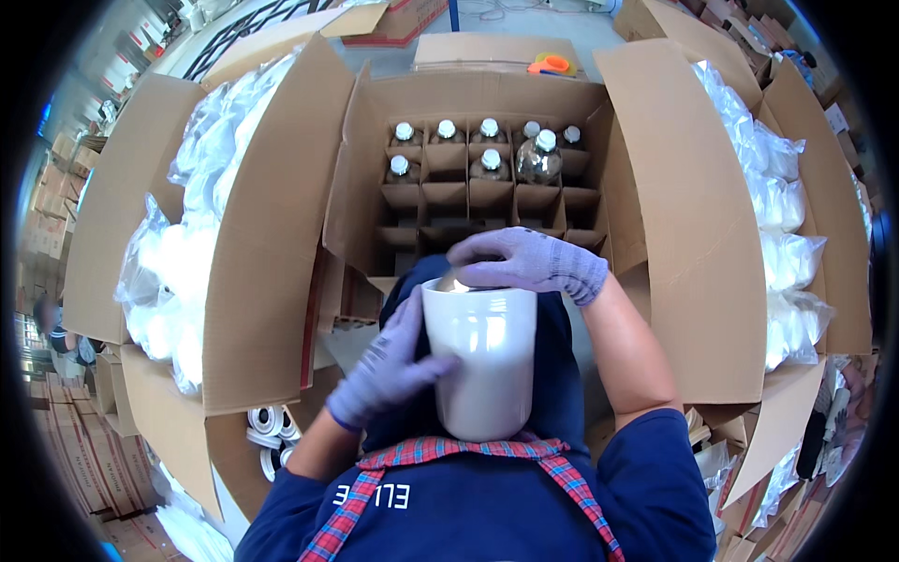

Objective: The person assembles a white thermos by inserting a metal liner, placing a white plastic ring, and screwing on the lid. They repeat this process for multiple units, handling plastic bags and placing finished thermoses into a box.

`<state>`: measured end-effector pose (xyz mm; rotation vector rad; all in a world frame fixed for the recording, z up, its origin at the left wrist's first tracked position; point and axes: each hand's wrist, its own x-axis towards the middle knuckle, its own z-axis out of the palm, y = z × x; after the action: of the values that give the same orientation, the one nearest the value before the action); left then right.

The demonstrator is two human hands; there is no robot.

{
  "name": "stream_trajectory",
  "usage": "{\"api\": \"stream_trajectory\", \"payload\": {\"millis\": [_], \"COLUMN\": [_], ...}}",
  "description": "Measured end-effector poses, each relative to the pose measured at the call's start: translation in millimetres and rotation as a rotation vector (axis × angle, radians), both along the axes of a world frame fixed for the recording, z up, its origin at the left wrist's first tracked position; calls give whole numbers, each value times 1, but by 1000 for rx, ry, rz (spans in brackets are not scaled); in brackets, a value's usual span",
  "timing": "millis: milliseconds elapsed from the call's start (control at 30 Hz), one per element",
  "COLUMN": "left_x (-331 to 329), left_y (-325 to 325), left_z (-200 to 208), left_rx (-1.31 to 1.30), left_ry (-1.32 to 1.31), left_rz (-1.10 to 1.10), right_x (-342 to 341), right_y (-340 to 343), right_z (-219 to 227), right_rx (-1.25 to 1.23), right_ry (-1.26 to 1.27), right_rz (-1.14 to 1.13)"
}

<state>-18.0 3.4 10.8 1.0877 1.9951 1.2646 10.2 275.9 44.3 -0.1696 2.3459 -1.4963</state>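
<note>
A glossy white cylindrical container [487, 365] stands upright in my lap, against my body. My gloved left hand [386, 363] is wrapped round its left side, with the thumb across the front. Over its top rim, my gloved right hand [529, 262] has its fingers curled down at the mouth. A small greyish, shiny thing shows beneath those fingers; what it is, I cannot make out. Just beyond is an open cardboard box [487, 94] with dividers. Several clear bottles [538, 161] with white caps stand in its far compartments, one of them higher than the others.
Open cartons flank me, with plastic-wrapped white items [187, 272] on the left and bagged white pieces [782, 234] on the right. Their tall flaps [693, 215] lean in toward my arms. An orange tape dispenser [552, 65] lies behind the divided box. White rings [267, 421] sit low at left.
</note>
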Motion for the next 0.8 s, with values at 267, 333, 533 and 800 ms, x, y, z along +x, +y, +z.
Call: {"api": "stream_trajectory", "payload": {"millis": [267,333,533,800], "left_x": [67,73,63,71], "left_y": [-57,-58,4,17], "left_z": [-41,-39,-4,56], "left_rx": [201,57,329,798], "left_ry": [-331,-546,44,69], "left_rz": [-221,-254,-210,-101], "right_x": [231,301,303,277], "right_y": [19,-8,-66,-71], "right_z": [-29,-72,-108,-110], "right_rx": [-138,-475,-706,-691], "right_ry": [-147,-265,-317,-280], "right_rz": [-764,-988,-1182,-1191]}}
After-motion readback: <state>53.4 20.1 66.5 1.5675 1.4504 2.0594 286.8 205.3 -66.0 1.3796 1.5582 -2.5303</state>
